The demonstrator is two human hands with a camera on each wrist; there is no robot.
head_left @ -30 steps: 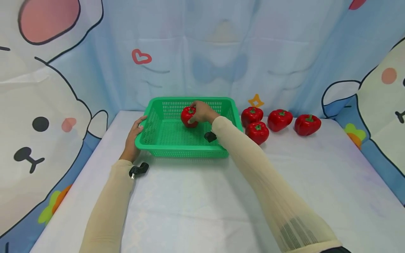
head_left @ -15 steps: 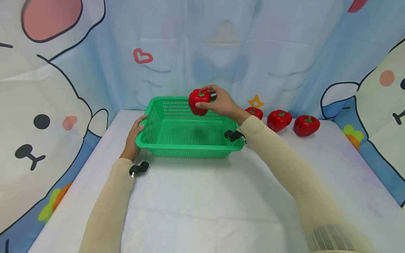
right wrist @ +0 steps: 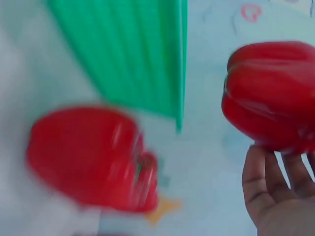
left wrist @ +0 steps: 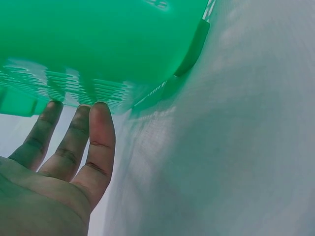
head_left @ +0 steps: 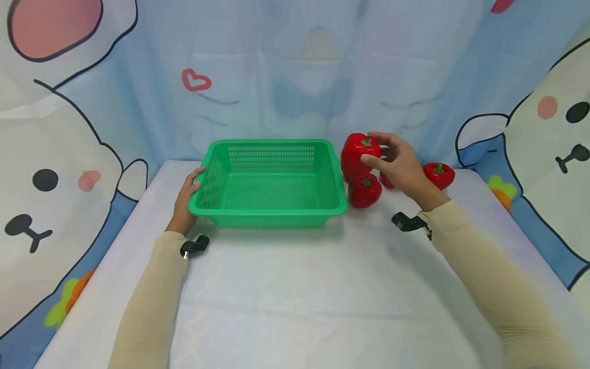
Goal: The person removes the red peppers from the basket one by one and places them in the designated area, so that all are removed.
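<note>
A green plastic basket with slotted walls stands on the white cloth, with nothing in it. At its left rim my left hand grips the edge; in the left wrist view several fingertips touch the outer wall from below, and the thumb is out of that view. Just right of the basket my right hand holds a red bell pepper in the air between thumb and fingers. Below it another bell pepper rests on the cloth by the basket's right side.
A third bell pepper is mostly hidden behind the right hand. One more bell pepper lies farther right. A patterned blue curtain hangs behind the table.
My right hand has lifted the bell pepper out of the basket and carried it right, past the basket's right rim. My left hand has stayed at the left rim.
</note>
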